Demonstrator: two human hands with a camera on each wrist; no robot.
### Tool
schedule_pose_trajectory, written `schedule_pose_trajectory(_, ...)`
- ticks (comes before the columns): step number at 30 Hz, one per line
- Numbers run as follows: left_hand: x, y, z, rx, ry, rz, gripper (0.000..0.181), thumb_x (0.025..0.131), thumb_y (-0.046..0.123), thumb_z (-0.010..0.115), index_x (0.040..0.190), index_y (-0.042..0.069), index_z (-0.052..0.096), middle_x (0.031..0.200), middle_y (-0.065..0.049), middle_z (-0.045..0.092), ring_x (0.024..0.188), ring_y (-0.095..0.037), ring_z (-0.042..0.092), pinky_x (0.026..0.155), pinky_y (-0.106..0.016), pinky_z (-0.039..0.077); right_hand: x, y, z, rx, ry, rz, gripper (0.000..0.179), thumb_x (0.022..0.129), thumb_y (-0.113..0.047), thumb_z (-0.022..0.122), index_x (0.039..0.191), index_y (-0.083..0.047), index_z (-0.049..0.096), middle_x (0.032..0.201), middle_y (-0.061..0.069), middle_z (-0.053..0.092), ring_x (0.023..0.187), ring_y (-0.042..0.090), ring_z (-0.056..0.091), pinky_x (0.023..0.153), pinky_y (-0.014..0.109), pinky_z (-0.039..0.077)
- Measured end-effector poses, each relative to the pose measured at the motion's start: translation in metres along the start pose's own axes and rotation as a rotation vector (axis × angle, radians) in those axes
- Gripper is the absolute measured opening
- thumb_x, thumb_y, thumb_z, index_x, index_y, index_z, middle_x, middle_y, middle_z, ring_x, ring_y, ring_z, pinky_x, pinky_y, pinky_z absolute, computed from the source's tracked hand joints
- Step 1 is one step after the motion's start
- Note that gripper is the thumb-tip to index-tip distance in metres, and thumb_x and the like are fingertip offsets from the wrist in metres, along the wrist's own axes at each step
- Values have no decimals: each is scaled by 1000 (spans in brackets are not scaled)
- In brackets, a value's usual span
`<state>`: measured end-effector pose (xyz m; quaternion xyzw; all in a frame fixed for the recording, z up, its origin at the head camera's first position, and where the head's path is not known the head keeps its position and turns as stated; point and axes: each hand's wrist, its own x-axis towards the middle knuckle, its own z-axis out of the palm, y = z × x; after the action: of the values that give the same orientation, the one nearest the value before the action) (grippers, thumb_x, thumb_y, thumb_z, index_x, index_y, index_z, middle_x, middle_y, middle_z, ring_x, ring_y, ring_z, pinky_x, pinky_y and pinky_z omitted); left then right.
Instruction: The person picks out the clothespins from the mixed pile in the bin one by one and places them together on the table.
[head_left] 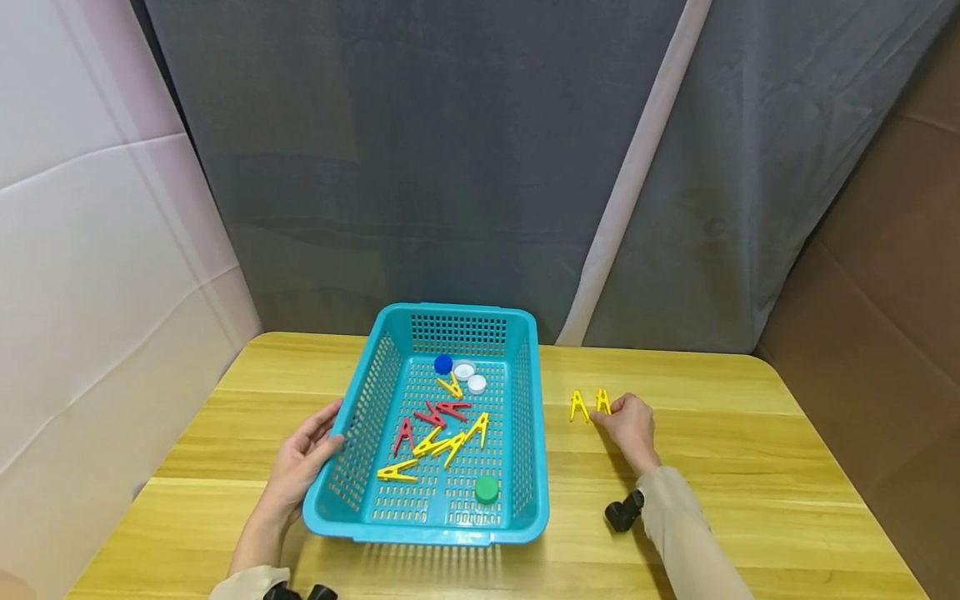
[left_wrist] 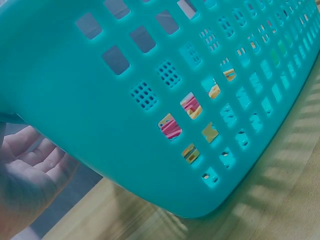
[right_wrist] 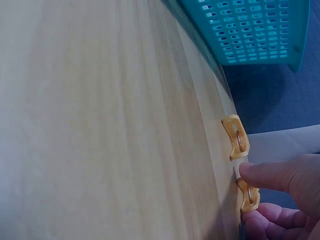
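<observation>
Grey cloth backs your wood-grain tabletop, which spreads from your right hand to a rounded far corner. That hand's thumb and fingers, barely parted, pinch a yellow clothespin, with a second yellow clothespin just beside it. Your left hand grips the rim of the teal basket, whose raised walls stand between your hands around red clothespins, five other yellow clothespins, a blue cap, white caps and a green cap.

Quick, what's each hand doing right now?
Left hand: closed, gripping the teal basket by its rim.
Right hand: closed, pinching a yellow clothespin.
</observation>
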<state>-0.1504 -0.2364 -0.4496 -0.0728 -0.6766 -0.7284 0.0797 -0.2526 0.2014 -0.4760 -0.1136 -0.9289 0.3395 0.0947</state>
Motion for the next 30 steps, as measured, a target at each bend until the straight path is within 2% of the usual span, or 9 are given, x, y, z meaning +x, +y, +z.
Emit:
schedule_pose_trajectory(19,0,-1,0,-11,1,1,53,91,-6,51,136,-21,25,115,17,56,105,4,54,84,-12,46,-7,-2,1,20,-20,25,33,73,-18,80,80,1,54,73,11,55,64,22,48,51,27,37)
schedule_pose_trajectory(26,0,-2,-1,-4,1,-4,53,91,-5,51,136,-20,25,115,17,56,104,4,54,84,-12,46,-9,-2,0,11,-19,13,33,72,-19,81,81,1,56,74,11,56,65,22,49,51,27,38)
schedule_pose_trajectory(30,0,-2,-1,3,-1,-3,53,92,-5,51,136,-20,26,115,17,56,104,4,54,84,-12,46,-10,-6,-9,18,-11,-23,31,74,-18,78,81,3,58,75,14,59,65,24,53,52,31,43)
